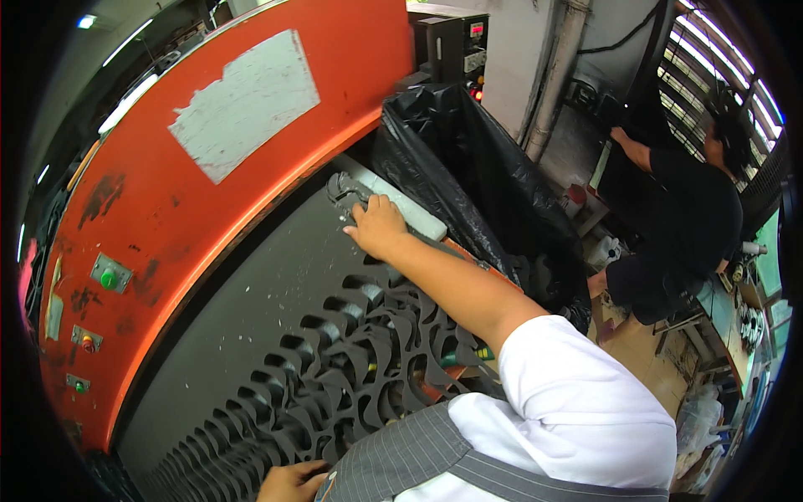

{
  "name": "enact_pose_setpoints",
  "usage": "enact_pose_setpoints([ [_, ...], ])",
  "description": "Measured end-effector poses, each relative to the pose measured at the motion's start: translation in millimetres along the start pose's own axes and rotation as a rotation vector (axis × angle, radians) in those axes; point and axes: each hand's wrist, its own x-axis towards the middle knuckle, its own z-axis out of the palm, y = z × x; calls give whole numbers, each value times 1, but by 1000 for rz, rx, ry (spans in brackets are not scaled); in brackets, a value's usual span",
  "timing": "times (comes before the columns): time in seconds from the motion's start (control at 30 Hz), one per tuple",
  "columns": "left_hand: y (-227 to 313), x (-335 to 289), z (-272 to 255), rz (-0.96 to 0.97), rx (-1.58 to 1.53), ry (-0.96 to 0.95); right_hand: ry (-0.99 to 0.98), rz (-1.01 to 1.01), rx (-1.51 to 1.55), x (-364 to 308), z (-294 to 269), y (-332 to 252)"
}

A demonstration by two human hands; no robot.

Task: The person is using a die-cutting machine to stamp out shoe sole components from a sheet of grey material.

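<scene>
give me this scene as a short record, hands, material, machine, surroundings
right hand: at a grey curved tool, grip unclear
left hand: near the sheet's cut-out part, cropped by the lower edge
material: dark grey sheet, plain on the left, curved cut-outs on the right
machine: orange panel with a green button
surroundings: black plastic bag, co-worker in dark clothes

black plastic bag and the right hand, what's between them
A pale slab lies between the right hand and the black plastic bag, as the head view shows.

left hand cut off by lower edge, black bag, inside hidden
</scene>
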Motion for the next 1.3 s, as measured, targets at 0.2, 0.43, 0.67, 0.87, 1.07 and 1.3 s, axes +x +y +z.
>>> enact_pose_setpoints([
  [0.2, 60, 32, -24, 245, -27, 374, -131, 73, 164, -5, -5, 30],
  [0.43, 114, 164, -22, 597, -97, 498, -86, -3, 284, -36, -23, 44],
  [0.67, 157, 343, -11, 863, 212, 639, 39, 207, 1986, -67, -58, 135],
  [0.87, 206, 411, -31, 520, 1155, -49, 219, 245, 1909, -186, -108, 192],
  [1.07, 238, 412, -10, 306, 1704, 65, 331, 323, 2064, -271, -116, 194],
  [1.3, 205, 349, -35, 813, 1025, 655, 360, 350, 2112, -305, -125, 194],
])
